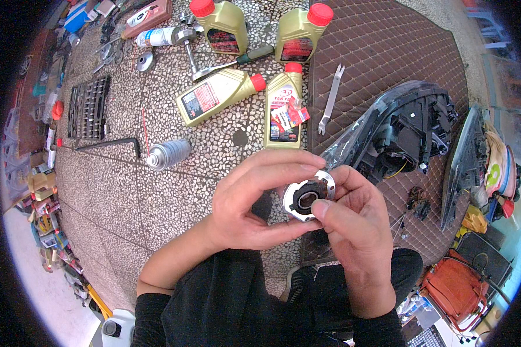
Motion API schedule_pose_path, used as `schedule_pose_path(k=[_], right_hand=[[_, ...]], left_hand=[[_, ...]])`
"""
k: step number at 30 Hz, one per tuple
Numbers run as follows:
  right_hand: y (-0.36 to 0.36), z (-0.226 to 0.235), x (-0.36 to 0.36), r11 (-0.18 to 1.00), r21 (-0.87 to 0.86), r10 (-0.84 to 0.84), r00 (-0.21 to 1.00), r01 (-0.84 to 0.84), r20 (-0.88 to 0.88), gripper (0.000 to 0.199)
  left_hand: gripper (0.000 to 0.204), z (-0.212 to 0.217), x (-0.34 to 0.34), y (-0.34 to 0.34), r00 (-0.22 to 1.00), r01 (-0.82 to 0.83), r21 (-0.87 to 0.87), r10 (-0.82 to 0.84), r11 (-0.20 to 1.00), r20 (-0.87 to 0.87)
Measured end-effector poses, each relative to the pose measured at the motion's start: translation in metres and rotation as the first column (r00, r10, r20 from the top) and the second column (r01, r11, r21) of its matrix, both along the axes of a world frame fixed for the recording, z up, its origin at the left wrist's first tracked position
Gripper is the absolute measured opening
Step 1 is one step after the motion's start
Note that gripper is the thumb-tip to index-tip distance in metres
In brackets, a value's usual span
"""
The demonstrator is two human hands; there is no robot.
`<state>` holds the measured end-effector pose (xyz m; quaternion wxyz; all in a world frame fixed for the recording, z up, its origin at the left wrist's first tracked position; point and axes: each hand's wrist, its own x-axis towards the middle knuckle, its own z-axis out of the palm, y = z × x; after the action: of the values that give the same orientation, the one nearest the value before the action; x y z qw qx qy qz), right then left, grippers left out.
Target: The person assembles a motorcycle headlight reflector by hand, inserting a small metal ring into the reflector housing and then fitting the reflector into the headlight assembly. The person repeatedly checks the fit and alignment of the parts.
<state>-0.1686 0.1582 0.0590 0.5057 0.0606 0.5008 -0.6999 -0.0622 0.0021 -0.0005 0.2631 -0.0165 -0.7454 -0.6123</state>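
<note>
In front of me, above my lap, I hold a small round part (296,202) with a silvery metal rim and a black ring-shaped middle with a hole in it; its exact kind is not clear. My left hand (250,199) curls round its left side, fingers over the top and thumb below. From the right, my right hand (356,220) grips the rim, its thumb tip pressed to the black middle. Just beyond my right hand a headlight assembly (402,130) lies on a brown quilted mat, its black housing facing up.
Gold bottles with red caps, one of them a tilted bottle (217,95), stand or lie ahead on the speckled floor. A silver spray can (169,154) is at left, near a socket set (88,107). A flat pry tool (331,99) rests on the quilted mat (382,46).
</note>
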Motion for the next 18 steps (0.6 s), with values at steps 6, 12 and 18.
schedule_pose_path(k=[6,12,18], right_hand=[[0.0,-0.0007,-0.0003,1.0,-0.02,-0.013,0.997,0.015,0.081,0.028],[-0.0009,-0.0026,0.0021,1.0,-0.001,-0.029,1.0,0.029,0.01,0.027],[-0.0018,0.002,0.0013,1.0,-0.004,-0.023,0.999,0.023,-0.024,0.026]], left_hand=[[0.074,-0.0005,-0.0006,0.0003,1.0,-0.001,-0.005,0.001,1.0,-0.012],[0.073,-0.0004,-0.0009,0.0003,1.0,-0.002,-0.009,0.002,1.0,0.002],[0.073,0.0,-0.0011,-0.0004,1.0,0.007,-0.027,-0.007,1.0,0.003]])
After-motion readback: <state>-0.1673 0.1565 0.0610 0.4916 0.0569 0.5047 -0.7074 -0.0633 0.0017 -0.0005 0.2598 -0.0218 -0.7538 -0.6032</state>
